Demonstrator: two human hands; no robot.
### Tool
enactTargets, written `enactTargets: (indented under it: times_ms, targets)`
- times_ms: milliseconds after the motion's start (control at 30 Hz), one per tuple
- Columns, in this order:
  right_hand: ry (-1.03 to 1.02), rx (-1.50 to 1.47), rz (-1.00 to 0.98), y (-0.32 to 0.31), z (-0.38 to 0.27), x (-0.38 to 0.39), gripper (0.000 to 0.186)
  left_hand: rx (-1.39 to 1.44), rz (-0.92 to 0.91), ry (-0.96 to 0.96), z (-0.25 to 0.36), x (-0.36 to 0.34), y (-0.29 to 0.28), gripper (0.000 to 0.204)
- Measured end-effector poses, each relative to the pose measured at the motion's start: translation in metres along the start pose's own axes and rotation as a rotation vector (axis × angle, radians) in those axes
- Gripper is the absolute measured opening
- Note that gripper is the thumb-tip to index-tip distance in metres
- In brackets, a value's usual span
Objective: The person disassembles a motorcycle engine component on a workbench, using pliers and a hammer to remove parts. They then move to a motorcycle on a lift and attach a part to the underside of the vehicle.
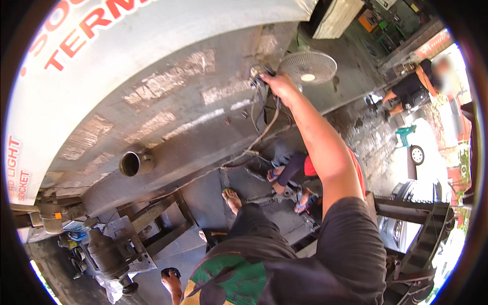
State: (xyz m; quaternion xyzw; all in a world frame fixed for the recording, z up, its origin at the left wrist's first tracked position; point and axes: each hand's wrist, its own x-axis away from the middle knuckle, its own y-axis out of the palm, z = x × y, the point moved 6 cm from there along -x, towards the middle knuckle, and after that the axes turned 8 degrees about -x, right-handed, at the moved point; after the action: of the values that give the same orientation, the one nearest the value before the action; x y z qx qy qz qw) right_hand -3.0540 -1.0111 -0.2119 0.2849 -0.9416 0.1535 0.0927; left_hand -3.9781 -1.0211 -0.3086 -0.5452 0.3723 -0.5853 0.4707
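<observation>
My right arm stretches out to the wall, and my right hand is closed on a dark plug beside a wall socket. Several cords hang down below it. Low in the picture, left of my body, my left hand is closed around a small black object whose kind I cannot make out.
A standing fan is right of the socket. A pipe juts from the wall. A bench with a heavy metal machine stands left. Another person crouches by my feet over metal parts; someone sits far right.
</observation>
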Motion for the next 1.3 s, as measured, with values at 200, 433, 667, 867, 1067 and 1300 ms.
enactTargets:
  times_ms: [200, 433, 667, 867, 1067, 1300]
  targets:
    - [0.168, -0.39, 0.156, -0.008, 0.057, -0.002, 0.024, 0.187, 0.004, -0.014, 0.003, -0.002, 0.007, 0.021]
    - [0.336, -0.55, 0.173, 0.008, 0.107, 0.01, 0.018, 0.278, -0.029, -0.156, -0.018, 0.033, 0.027, 0.019]
    - [0.25, -0.58, -0.049, 0.007, 0.071, -0.016, 0.01, 0.119, -0.032, -0.235, -0.041, 0.08, 0.036, 0.023]
    - [0.286, -0.52, -0.133, 0.016, 0.075, -0.02, 0.012, 0.13, -0.061, -0.232, -0.048, 0.086, 0.044, 0.022]
    - [0.272, -0.536, -0.184, 0.014, 0.075, -0.027, 0.013, 0.236, -0.032, -0.187, -0.031, 0.06, 0.031, 0.021]
    - [0.246, -0.47, -0.147, 0.014, 0.077, -0.023, 0.015, 0.188, -0.01, -0.191, -0.022, 0.035, 0.029, 0.024]
